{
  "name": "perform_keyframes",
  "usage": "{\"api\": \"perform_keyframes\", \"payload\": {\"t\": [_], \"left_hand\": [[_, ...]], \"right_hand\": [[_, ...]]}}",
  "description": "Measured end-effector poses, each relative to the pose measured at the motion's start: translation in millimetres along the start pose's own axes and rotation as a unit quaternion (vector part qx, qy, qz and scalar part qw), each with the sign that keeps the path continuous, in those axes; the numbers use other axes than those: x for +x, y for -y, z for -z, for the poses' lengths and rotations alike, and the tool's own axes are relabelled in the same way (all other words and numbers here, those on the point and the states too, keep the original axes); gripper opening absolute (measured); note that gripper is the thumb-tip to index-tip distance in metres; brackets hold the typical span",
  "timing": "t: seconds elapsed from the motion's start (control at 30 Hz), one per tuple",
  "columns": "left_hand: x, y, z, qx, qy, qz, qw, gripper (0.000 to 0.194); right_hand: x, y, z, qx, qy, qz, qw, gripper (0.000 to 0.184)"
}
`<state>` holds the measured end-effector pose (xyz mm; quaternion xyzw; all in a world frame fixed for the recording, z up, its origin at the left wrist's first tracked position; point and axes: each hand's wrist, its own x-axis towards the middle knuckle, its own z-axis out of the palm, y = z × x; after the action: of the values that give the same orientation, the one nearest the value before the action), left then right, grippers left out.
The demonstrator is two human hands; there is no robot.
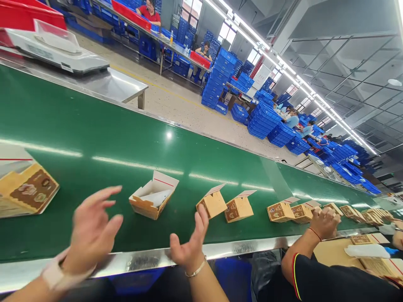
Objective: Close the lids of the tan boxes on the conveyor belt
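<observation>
My left hand [94, 224] hovers over the near side of the green conveyor belt [126, 138], fingers apart and holding nothing, slightly smeared by motion. My right hand [192, 241] is raised above the belt's metal edge, palm turned inward, with its fingers spread and nothing in them. Between and beyond the hands stands an open carton [151, 201] with its flap up and a white item inside. Just past my right fingertips sits a small brown carton [212, 203], and beside it another carton [239, 207]. At the far left a larger-looking printed carton [34, 188] is partly cut off.
A co-worker's hand [325, 222] reaches over more cartons [280, 209] on the right. A metal rail [151, 258] borders the belt. Across it, a weighing scale [56, 50] rests on a steel table [126, 86]. Stacked blue crates [220, 77] and seated people fill the background.
</observation>
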<state>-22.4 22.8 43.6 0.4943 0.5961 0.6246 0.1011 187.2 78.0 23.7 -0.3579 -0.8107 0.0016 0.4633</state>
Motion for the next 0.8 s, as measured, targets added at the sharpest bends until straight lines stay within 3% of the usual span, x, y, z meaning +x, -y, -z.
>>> {"api": "perform_keyframes", "payload": {"t": [0.1,0.17,0.33,0.4,0.43,0.53,0.6,0.63,0.7,0.8], "left_hand": [[30,21,-8.7,-0.035,0.157,0.05,0.986,0.052],[37,32,-17.5,-0.051,0.232,0.025,0.971,0.055],[35,37,-34.4,0.021,0.274,-0.049,0.96,0.04],[35,30,-44.0,0.041,0.265,-0.051,0.962,0.031],[35,25,-50.1,0.035,0.258,-0.046,0.964,0.03],[34,12,-70.5,-0.04,0.184,0.03,0.982,0.024],[33,5,-82.0,-0.112,0.112,0.15,0.976,0.031],[34,1,-86.3,-0.145,0.101,0.217,0.96,0.042],[38,-6,-92.1,-0.201,0.149,0.314,0.916,0.054],[46,-18,-98.3,-0.246,0.244,0.38,0.858,0.049]], "right_hand": [[17,4,-28,0.049,0.129,0.023,0.99,0.099],[31,1,-38,0.036,0.174,0.009,0.984,0.1],[59,-13,-27,0.07,0.235,-0.006,0.97,0.044],[62,-15,-22,0.119,0.219,-0.009,0.968,0.025],[60,-15,-22,0.146,0.188,-0.028,0.971,0.027],[46,-14,-31,0.184,0.027,-0.166,0.968,0.025],[35,-16,-40,0.188,-0.05,-0.282,0.939,0.017],[31,-18,-44,0.203,-0.061,-0.334,0.919,0.024],[28,-21,-47,0.269,-0.046,-0.421,0.865,0.035],[35,-25,-42,0.365,-0.027,-0.519,0.773,0.042]]}}
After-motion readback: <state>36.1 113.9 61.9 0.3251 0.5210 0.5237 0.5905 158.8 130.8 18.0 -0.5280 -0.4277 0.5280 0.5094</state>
